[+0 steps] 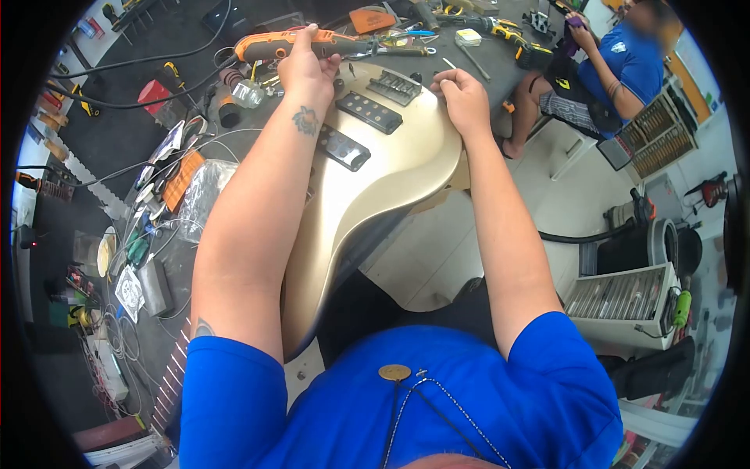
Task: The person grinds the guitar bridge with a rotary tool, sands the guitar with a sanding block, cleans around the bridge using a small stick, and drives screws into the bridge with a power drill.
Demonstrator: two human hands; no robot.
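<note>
A gold electric guitar body [398,156] lies tilted in front of me, with black pickups [369,113] and a dark bridge [394,87] on its face. My left hand [306,70] is closed around an orange and black corded power tool [262,48], beyond the guitar's upper left edge. The fingers behind the tool are partly hidden. At the guitar's far right edge, my right hand [462,98] has its fingers curled together in a pinch. What they hold, if anything, is too small to make out. A small dark knob [416,78] sits near those fingertips.
Tools, cables and a glass jar [248,94] crowd the dark workbench [129,66]. A yellow and black cordless drill [531,55] lies at its far end. Another person [617,70] in blue sits at right. Below stands a white crate [621,305] of flat items.
</note>
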